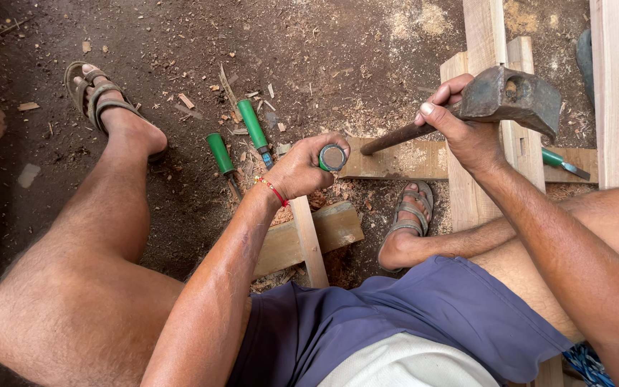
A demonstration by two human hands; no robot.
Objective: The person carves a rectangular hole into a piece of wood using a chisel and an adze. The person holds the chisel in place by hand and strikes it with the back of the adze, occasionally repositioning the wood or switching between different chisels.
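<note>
The left hand (299,168) is closed around a green-handled chisel (332,157), held upright so that its flat, metal-ringed butt faces up; the blade is hidden below the fist, and seems to stand on the pale wooden rail (308,240) that runs toward the person's lap across a short block (338,226) on the dirt floor (180,43). The right hand (467,132) grips the dark handle of a heavy iron hammer (510,93), with the head raised up and to the right of the chisel butt, well apart from it.

Two more green-handled chisels (238,143) lie side by side on the floor just beyond the left hand, among chips and sawdust. A third (560,162) lies across a cross board (402,159) toward the right edge of the floor, beside long upright planks (614,86). One sandalled foot (408,215) rests just beside the rail; the other (105,104) is planted well off to the left.

To strike well here, I judge that the chisel should stay plumb and steady, with the fingers kept below the ringed end. The hammer face should land flat and centred on the butt, since a glancing blow could slip onto the knuckles. The rail also looks as if it needs firm holding against the block, so it cannot jump.
</note>
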